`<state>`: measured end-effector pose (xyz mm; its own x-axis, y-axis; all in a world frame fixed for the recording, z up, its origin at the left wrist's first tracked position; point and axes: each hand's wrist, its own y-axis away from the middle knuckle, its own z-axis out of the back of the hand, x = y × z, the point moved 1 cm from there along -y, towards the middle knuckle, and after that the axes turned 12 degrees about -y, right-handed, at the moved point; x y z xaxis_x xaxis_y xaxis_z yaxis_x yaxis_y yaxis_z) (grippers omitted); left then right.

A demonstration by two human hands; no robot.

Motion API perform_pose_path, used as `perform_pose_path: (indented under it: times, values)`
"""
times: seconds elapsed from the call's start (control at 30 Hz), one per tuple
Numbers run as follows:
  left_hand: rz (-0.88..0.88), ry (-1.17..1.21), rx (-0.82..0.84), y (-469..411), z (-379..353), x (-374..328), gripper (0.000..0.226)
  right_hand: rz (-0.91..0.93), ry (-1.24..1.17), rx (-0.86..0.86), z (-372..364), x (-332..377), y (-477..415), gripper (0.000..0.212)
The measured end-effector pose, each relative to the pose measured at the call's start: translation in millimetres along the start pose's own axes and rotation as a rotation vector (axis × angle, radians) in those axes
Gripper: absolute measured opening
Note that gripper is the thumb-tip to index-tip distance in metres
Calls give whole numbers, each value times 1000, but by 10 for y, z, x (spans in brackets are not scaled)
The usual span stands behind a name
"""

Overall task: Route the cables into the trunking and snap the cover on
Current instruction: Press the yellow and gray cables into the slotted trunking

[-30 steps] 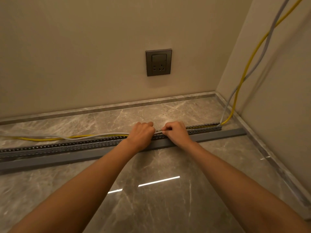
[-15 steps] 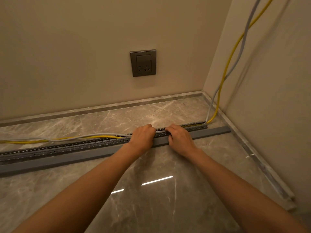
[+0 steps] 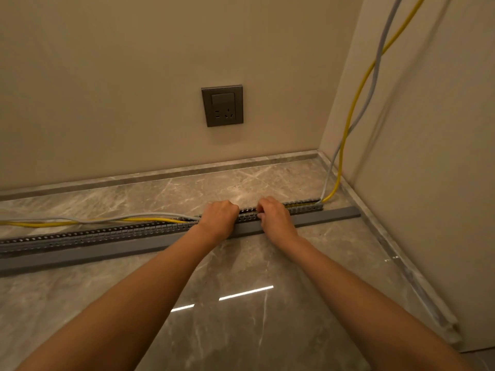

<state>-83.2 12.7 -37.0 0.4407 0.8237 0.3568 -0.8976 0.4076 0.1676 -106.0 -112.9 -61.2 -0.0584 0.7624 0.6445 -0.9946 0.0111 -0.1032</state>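
A grey slotted trunking (image 3: 107,232) lies across the marble floor, its flat grey cover (image 3: 321,219) beside it on the near side. A yellow cable (image 3: 150,220) and a grey cable (image 3: 150,215) come down the right wall, run inside the trunking's right part, and lie outside behind it on the left. My left hand (image 3: 218,216) and my right hand (image 3: 273,216) rest fingers-down on the trunking's middle, pressing the cables into it. The fingertips are hidden.
A dark wall socket (image 3: 222,105) sits on the back wall above the trunking. The right wall (image 3: 428,156) meets the back wall in a corner. A skirting strip (image 3: 417,285) runs along the right wall's base. Glossy floor (image 3: 241,317) lies in front.
The view has shifted, so the scene moved left in frame. My right hand has turned fingers-down onto the trunking, and both hands stay at its middle.
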Motion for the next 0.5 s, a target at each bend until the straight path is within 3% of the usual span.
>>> perform_pose_path:
  times: [0.17,0.33,0.5]
  values:
    - [25,69,-6,24,-25,-30,25,20,113,-25,47,15,-62,16]
    - [134,277,-111,78,-48,56,26,41,14,11,-44,67,-79,21]
    - [268,319,-82,226,-195,391,32,90,-5,21,-216,216,-111,24]
